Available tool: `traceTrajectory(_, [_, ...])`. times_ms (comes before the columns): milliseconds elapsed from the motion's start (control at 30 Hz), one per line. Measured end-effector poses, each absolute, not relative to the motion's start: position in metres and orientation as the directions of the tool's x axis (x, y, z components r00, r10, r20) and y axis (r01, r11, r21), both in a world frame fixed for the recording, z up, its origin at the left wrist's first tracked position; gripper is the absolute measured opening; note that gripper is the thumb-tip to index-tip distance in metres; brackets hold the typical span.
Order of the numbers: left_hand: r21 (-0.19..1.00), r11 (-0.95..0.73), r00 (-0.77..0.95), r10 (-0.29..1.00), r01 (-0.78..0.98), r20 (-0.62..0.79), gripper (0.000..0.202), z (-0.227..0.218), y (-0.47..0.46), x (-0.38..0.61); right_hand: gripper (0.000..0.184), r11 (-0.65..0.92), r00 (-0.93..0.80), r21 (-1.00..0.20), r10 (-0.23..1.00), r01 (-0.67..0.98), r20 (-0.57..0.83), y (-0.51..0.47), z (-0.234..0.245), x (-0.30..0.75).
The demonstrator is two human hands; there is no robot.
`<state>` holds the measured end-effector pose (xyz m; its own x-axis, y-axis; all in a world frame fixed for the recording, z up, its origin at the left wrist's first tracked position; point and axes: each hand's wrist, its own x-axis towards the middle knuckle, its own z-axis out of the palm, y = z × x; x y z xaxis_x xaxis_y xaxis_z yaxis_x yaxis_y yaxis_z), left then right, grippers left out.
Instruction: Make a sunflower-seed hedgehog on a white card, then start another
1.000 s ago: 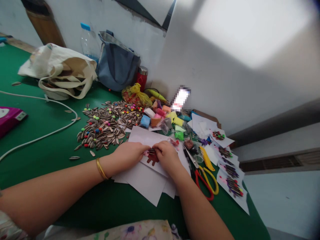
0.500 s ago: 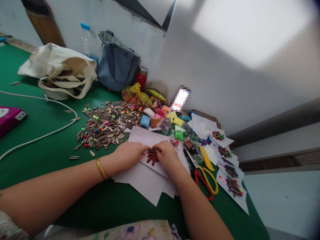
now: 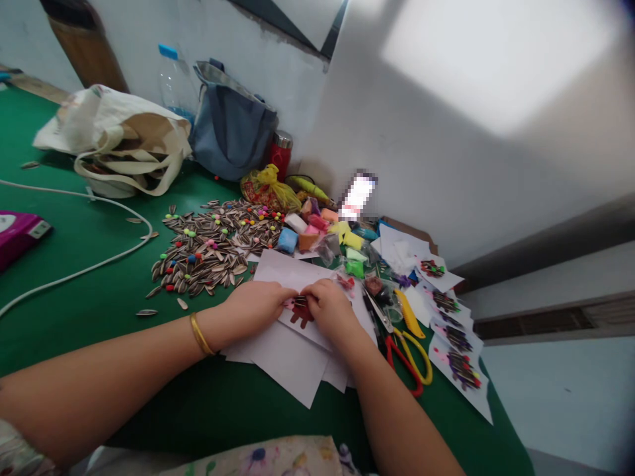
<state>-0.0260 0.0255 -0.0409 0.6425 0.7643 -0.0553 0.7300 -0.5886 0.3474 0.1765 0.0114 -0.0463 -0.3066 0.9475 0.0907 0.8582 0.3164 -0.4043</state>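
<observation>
A brown clay animal figure (image 3: pixel 300 317) with a pink face lies on a sheet of white paper (image 3: pixel 278 268), with thin striped sunflower seeds set in its back. From the left, my left hand (image 3: pixel 260 305) rests over the paper, thumb and fingertips bent together at the figure's upper edge. My right hand (image 3: pixel 330 305) is closed in a pinch at the figure's upper right. The two thumbs almost meet; whatever lies between the fingertips is hidden. More white sheets (image 3: pixel 292 363) are stacked under the hands.
Sunflower seeds with coloured beads (image 3: pixel 213 248) spread at left. Clay packets (image 3: pixel 307 241) lie behind the paper. Scissors (image 3: pixel 404 350) and a yellow cutter (image 3: pixel 409 314) are right, near finished seed-backed figures (image 3: pixel 461 370). Bags (image 3: pixel 233 132), a red flask (image 3: pixel 281 152) and a lit phone (image 3: pixel 358 197) stand behind.
Almost nothing differs. Both hands stay at the clay figure, with only a very slight shift of the fingers and of the view.
</observation>
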Motion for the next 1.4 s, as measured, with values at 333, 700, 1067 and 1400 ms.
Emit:
traceTrajectory(333, [0.331, -0.607, 0.654, 0.755, 0.723, -0.044, 0.044, -0.043, 0.027, -0.027, 0.027, 0.327, -0.312, -0.448, 0.944, 0.832, 0.109, 0.009, -0.046, 0.177])
traceTrajectory(700, [0.438, -0.490, 0.568, 0.821, 0.754, -0.058, 0.047, -0.043, 0.030, -0.029, 0.028, 0.317, -0.186, -0.545, 0.941, 0.776, 0.282, 0.005, -0.048, 0.190])
traceTrajectory(1067, [0.804, 0.564, 0.579, 0.725, -0.187, -0.374, 0.057, -0.025, 0.023, -0.023, 0.021, 0.549, -0.248, -0.538, 0.810, 0.639, 0.532, -0.022, -0.027, 0.161])
traceTrajectory(1400, [0.764, 0.644, 0.592, 0.632, -0.041, -0.501, 0.063, -0.030, 0.010, -0.016, 0.027, 0.538, -0.337, -0.529, 0.836, 0.656, 0.433, -0.027, -0.031, 0.148])
